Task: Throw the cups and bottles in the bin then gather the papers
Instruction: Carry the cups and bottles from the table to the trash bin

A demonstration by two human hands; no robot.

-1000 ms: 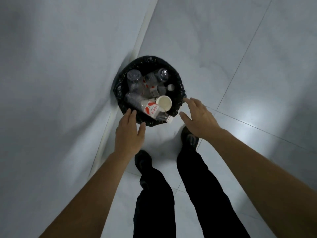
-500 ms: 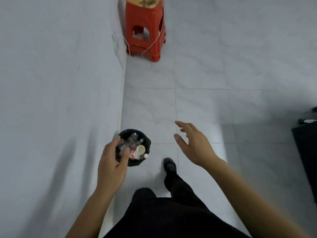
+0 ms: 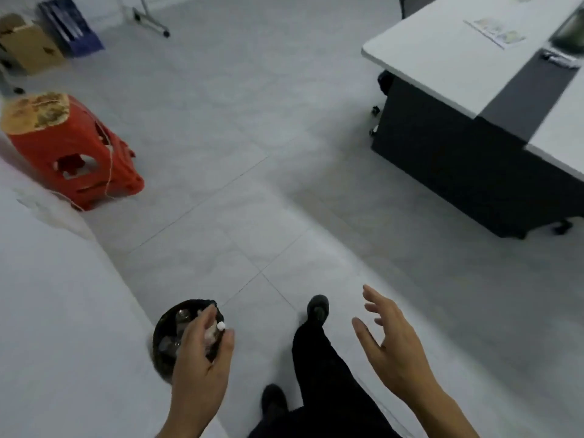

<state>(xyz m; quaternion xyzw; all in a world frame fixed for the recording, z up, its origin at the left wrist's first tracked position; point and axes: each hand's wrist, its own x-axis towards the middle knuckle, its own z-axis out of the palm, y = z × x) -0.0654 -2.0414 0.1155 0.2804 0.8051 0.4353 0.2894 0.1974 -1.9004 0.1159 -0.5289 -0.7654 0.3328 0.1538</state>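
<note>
Left hand [image 3: 202, 358] loosely curled by the bin [image 3: 159, 341], right hand [image 3: 392, 339] spread wide (both empty), so heading for the papers [image 3: 494, 33] could kick it over.

Plastic, tile, cardboard

The bin [image 3: 159, 349] is lined with glossy black plastic and holds clear plastic bottles [image 3: 182, 316]. The floor [image 3: 252, 216] under it is smooth pale tile with a soft sheen. Well beyond the bin: a red plastic stool [image 3: 72, 143] with a scuffed top, a matt brown cardboard box [image 3: 30, 47]. Off to its right, a desk [image 3: 436, 58] with a smooth matt white top.
</note>
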